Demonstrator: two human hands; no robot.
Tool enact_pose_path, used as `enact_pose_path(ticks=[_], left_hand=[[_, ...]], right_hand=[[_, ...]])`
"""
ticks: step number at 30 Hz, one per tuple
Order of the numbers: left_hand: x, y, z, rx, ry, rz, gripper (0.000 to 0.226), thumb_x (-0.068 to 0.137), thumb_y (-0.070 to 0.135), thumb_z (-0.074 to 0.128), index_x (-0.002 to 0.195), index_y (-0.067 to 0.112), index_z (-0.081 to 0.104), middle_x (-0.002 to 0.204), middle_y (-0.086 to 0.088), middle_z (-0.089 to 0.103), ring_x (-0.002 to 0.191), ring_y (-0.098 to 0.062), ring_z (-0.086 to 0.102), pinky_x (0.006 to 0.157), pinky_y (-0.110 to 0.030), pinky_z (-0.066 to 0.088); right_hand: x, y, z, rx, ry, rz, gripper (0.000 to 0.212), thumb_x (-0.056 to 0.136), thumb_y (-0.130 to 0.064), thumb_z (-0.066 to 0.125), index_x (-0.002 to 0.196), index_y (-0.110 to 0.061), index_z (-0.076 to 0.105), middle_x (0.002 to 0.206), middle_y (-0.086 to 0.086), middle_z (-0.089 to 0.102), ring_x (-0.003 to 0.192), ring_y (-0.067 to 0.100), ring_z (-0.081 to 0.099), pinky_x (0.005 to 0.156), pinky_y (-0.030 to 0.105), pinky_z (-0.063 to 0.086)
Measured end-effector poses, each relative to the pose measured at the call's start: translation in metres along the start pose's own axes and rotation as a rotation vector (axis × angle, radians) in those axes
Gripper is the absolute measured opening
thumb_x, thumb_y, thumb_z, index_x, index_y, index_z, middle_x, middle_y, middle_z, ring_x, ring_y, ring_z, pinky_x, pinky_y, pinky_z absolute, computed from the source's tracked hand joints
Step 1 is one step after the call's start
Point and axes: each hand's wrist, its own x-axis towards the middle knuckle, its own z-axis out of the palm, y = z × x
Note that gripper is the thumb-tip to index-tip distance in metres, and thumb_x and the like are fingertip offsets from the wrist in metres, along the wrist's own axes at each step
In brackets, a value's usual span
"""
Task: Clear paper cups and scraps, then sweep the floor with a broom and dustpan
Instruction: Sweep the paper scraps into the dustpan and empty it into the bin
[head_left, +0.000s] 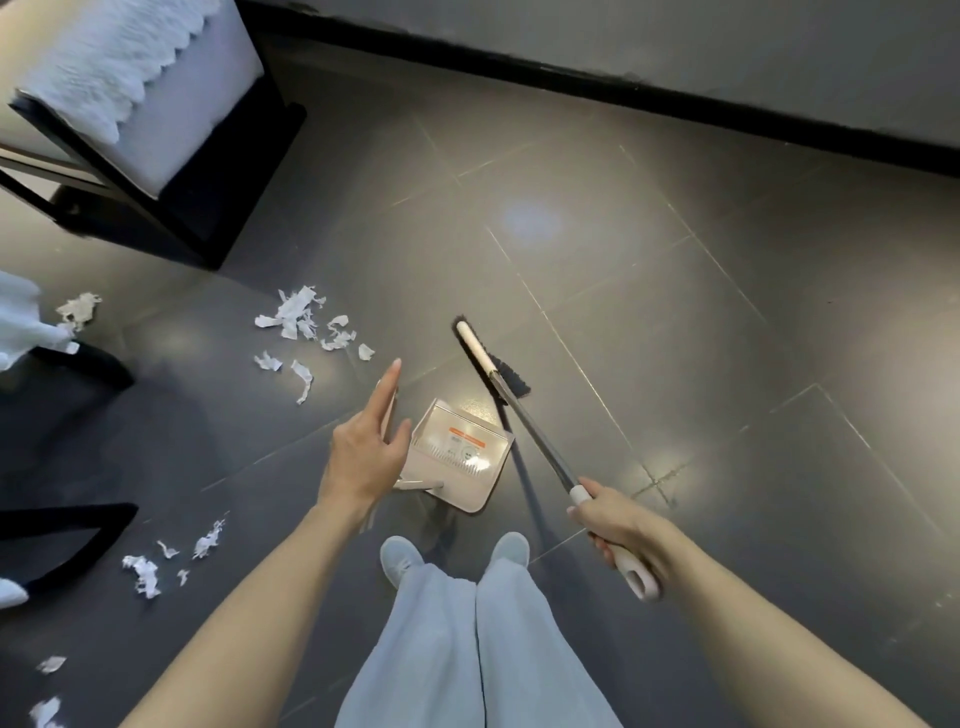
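Head view: torn paper scraps (298, 319) lie scattered on the dark tiled floor (675, 312) to the left, with a second patch (145, 569) nearer the feet, none gathered yet. The dustpan (460, 452) stands just ahead of the shoes, well apart from both patches. The right hand (618, 525) grips the broom (530, 426) near its top, bristles down on the tiles beyond the pan. The left hand (363, 452) is spread, fingers straight, beside the pan's upright handle; whether it touches is unclear. A hasty stroke could flick scraps under the black furniture legs (78, 364), and an unsteadied pan could tip.
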Motion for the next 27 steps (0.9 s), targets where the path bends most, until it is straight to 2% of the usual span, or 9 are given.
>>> enact_pose_path(ticks=[4,5,7,10,14,19,21,25,27], left_hand=[[0.011,-0.003,-0.003,-0.016,0.044,-0.028,0.065,0.092,0.017,0.058,0.144,0.046,0.033,0.101,-0.012,0.07,0.095,-0.032,0.064,0.086,-0.038,0.047],[0.014,-0.004,-0.006,-0.026,0.048,-0.032,0.064,0.092,0.016,0.058,0.144,0.045,0.035,0.108,-0.01,0.07,0.1,-0.031,0.064,0.09,-0.039,0.047],[0.017,-0.008,-0.01,-0.036,0.049,-0.034,0.061,0.093,0.016,0.056,0.143,0.045,0.037,0.116,-0.007,0.069,0.106,-0.031,0.063,0.093,-0.041,0.047],[0.018,-0.012,-0.012,0.001,0.053,-0.03,0.059,0.095,0.02,0.053,0.143,0.048,0.034,0.105,-0.013,0.07,0.093,-0.035,0.064,0.083,-0.043,0.049],[0.014,-0.025,-0.025,0.022,0.083,-0.023,0.058,0.096,0.021,0.05,0.144,0.049,0.032,0.104,-0.013,0.069,0.088,-0.038,0.062,0.075,-0.043,0.049],[0.015,-0.05,-0.062,-0.037,0.17,-0.08,0.055,0.097,0.02,0.048,0.144,0.044,0.035,0.091,-0.014,0.068,0.08,-0.036,0.06,0.067,-0.033,0.036],[0.016,-0.064,-0.079,-0.052,0.211,-0.104,0.055,0.097,0.018,0.048,0.144,0.043,0.036,0.096,-0.013,0.069,0.081,-0.035,0.06,0.068,-0.031,0.035],[0.02,-0.096,-0.111,-0.069,0.319,-0.162,0.053,0.097,0.017,0.051,0.144,0.038,0.04,0.109,-0.013,0.07,0.088,-0.038,0.062,0.074,-0.036,0.043],[0.021,-0.11,-0.123,-0.076,0.382,-0.208,0.054,0.096,0.014,0.053,0.143,0.036,0.042,0.114,-0.011,0.069,0.091,-0.037,0.063,0.077,-0.032,0.042]], right_hand=[[-0.012,0.007,0.015,0.261,-0.076,0.099,0.016,0.094,-0.018,0.043,0.105,-0.027,0.051,0.056,0.0,0.041,0.041,0.007,0.031,0.037,0.017,0.029],[-0.017,0.01,0.014,0.327,-0.099,0.119,0.018,0.092,-0.017,0.044,0.103,-0.025,0.055,0.051,-0.003,0.039,0.04,0.006,0.028,0.036,0.016,0.026],[-0.028,0.017,0.008,0.393,-0.146,0.146,0.026,0.09,-0.016,0.045,0.112,-0.025,0.056,0.048,-0.005,0.036,0.04,0.006,0.025,0.035,0.015,0.023],[-0.043,0.019,-0.001,0.335,-0.173,0.128,0.032,0.09,-0.014,0.045,0.107,-0.039,0.055,0.049,-0.003,0.034,0.04,0.007,0.027,0.034,0.015,0.025],[-0.048,-0.008,0.009,0.328,-0.126,0.074,0.033,0.092,-0.012,0.043,0.103,-0.042,0.053,0.048,-0.004,0.032,0.037,0.007,0.027,0.033,0.014,0.025],[-0.037,-0.073,0.034,0.211,-0.096,-0.047,0.014,0.093,-0.011,0.048,0.097,-0.025,0.052,0.051,-0.002,0.031,0.038,0.009,0.024,0.034,0.014,0.022],[-0.03,-0.1,0.044,0.17,-0.095,-0.094,0.011,0.093,-0.013,0.055,0.1,-0.022,0.053,0.051,-0.001,0.032,0.039,0.01,0.025,0.034,0.015,0.024],[-0.006,-0.151,0.063,0.035,-0.039,-0.209,0.03,0.095,-0.011,0.056,0.119,-0.027,0.052,0.053,0.003,0.038,0.038,0.011,0.034,0.036,0.017,0.031],[0.007,-0.178,0.071,-0.043,-0.023,-0.244,0.036,0.096,-0.014,0.055,0.128,-0.029,0.048,0.058,0.005,0.04,0.041,0.012,0.037,0.036,0.019,0.035]])
